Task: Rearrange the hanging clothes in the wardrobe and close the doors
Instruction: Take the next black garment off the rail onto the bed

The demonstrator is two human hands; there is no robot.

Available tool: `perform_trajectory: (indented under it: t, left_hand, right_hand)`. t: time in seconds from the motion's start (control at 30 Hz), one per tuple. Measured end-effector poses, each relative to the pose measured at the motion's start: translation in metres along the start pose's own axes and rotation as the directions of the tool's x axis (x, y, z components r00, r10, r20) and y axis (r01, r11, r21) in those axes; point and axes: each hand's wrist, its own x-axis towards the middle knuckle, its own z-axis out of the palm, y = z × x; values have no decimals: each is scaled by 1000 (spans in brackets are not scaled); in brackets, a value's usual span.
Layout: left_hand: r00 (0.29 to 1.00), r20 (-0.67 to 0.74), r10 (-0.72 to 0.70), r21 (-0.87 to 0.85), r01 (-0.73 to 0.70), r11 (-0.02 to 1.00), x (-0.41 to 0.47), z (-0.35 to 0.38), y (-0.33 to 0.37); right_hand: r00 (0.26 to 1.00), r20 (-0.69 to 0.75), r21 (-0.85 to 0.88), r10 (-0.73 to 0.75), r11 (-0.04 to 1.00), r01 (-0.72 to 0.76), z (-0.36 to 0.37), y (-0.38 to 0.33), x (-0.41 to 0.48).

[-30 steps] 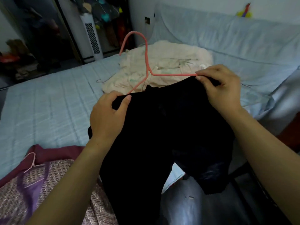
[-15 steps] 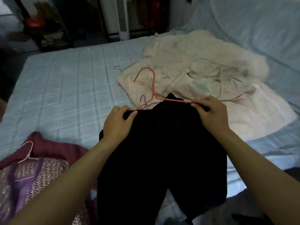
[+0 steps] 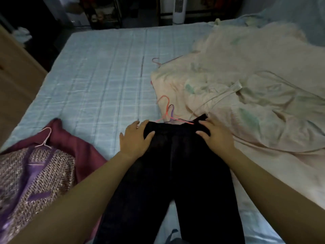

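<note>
Black trousers [image 3: 177,164] lie flat on the pale blue bed [image 3: 98,81], their waist on a pink hanger [image 3: 165,107] whose hook points away from me. A purple hanger hook [image 3: 172,110] shows right beside it. My left hand [image 3: 134,140] grips the left end of the waistband, thumb on top of the cloth. My right hand [image 3: 217,137] holds the right end in the same way. The trouser legs run back toward me between my forearms. No wardrobe is in view.
A heap of cream clothes [image 3: 246,88] covers the right of the bed, a thin hanger hook [image 3: 156,60] at its far edge. At front left lie a maroon garment [image 3: 73,143] and a purple tweed one [image 3: 35,175] on a pale hanger [image 3: 46,140]. A white tower fan [image 3: 179,9] stands beyond the bed.
Both hands have lowered the trousers and hanger from the air onto the bed, next to the cream heap. My view has tipped downward.
</note>
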Motion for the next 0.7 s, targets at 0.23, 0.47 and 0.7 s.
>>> perform_trajectory:
  t: [0.23, 0.47, 0.7]
  left_hand:
    - [999, 23, -37, 96, 34, 995, -59, 20, -32]
    - [985, -9, -170, 9, 170, 985, -143, 29, -65]
    - [925, -154, -347, -63, 341, 938, -235, -5, -145]
  right_hand:
    - [954, 270, -66, -134, 985, 157, 33, -42, -31]
    - [889, 383, 1, -252, 962, 272, 46, -104, -90]
    - [753, 430, 144, -499, 861, 488, 67, -229, -131]
